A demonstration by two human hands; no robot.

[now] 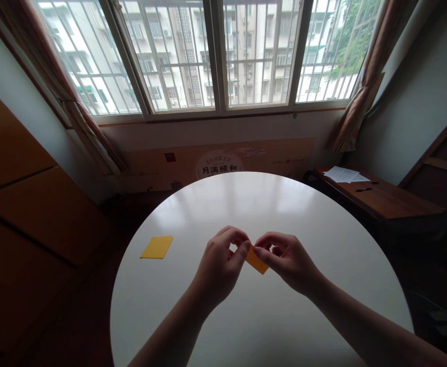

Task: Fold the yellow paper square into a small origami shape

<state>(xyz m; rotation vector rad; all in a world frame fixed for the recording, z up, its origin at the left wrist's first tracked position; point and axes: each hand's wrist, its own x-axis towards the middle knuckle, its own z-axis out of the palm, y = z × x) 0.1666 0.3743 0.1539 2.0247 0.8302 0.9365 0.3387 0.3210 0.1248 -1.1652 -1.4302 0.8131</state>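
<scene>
Between my hands is a small piece of orange-yellow paper (258,261), its lower corner pointing toward me. My left hand (226,260) pinches its upper left part between thumb and fingers. On the other side my right hand (287,257) pinches its upper right edge the same way. The fingers cover the paper's top part, so I cannot tell whether it is folded there. A stack of yellow square paper (157,247) lies flat on the white round table (284,326), to the left of my left hand.
Beyond the table stand a printed cardboard panel (185,158) and a barred window (219,56) with curtains (368,76). A wooden side table (399,196) at the right bears white sheets (343,174) and a dark pen-like object (363,189). Wooden cabinets (17,229) rise at the left.
</scene>
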